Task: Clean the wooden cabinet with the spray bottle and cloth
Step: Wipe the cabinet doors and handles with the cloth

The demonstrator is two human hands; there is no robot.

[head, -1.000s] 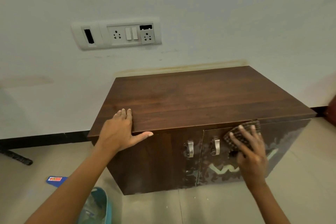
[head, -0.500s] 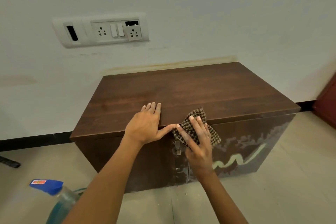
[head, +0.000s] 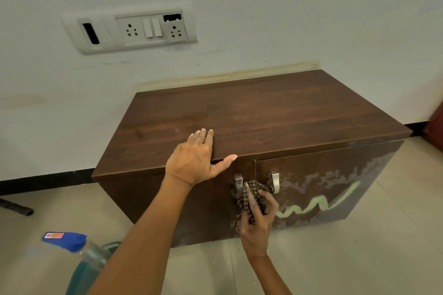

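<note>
My left hand (head: 191,163) lies flat on the front edge of the wooden cabinet (head: 251,117), thumb hooked under it. My right hand (head: 257,220) presses the bunched checked cloth (head: 251,196) against the doors between the two metal handles (head: 239,184). The spray bottle (head: 79,249) sits at lower left.

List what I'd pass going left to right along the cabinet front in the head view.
left hand → left door handle → checked cloth in the right hand → right door handle → pale squiggle mark
</note>
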